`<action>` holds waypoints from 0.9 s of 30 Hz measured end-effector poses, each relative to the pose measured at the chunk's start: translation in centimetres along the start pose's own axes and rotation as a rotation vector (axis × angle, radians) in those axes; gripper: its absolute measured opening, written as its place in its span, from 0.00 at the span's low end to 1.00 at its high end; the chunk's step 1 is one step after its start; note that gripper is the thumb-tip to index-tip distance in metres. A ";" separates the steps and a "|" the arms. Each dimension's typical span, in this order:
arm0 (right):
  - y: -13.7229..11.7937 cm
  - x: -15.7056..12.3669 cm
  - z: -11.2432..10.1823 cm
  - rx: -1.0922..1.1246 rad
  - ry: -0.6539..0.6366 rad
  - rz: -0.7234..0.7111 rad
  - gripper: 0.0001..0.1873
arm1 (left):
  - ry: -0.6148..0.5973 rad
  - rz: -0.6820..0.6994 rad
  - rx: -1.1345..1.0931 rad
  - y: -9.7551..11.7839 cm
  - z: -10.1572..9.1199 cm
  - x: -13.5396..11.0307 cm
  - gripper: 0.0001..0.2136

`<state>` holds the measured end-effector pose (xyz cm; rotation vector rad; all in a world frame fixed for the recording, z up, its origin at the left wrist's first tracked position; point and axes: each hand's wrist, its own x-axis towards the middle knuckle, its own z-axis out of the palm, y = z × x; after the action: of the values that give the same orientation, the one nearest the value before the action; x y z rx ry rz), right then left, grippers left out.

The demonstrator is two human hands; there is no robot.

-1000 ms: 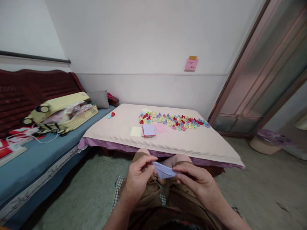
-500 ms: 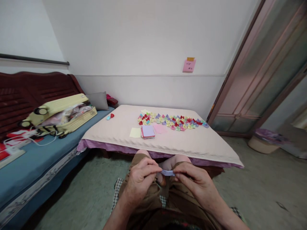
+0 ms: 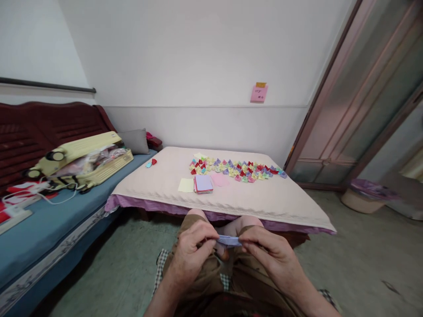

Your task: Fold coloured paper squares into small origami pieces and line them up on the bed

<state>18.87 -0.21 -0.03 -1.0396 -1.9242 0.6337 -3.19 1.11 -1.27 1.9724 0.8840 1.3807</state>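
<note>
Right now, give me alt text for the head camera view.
A seated person's hands hold a folded lavender paper between them, over the lap. Beyond, a cream cloth bears a stack of square papers and many small colourful folded papers; a partly open suitcase lies at left.

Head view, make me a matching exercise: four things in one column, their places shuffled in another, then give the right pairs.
Things
1. yellow suitcase
2. folded purple paper
3. pink note with writing
4. stack of square paper

Places
A. up on the wall
B. on the cream cover
C. on the blue cushion
D. between left hand and right hand

Pairs: 1-C, 2-D, 3-A, 4-B
</note>
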 end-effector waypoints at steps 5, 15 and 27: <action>0.0 0.0 0.0 0.031 0.004 -0.012 0.07 | -0.030 0.002 0.013 0.1 0.0 0.0 0.09; -0.3 0.0 0.0 0.006 -0.067 -0.092 0.09 | -0.170 -0.110 0.057 0.5 0.5 0.0 0.12; -1.1 -0.1 -1.1 0.117 -0.104 0.033 0.06 | -0.071 -0.227 -0.208 -0.4 -0.2 -0.3 0.08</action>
<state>19.35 -0.82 1.26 -0.9834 -1.9377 0.8235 -3.55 1.17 -1.71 1.6974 0.8652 1.2133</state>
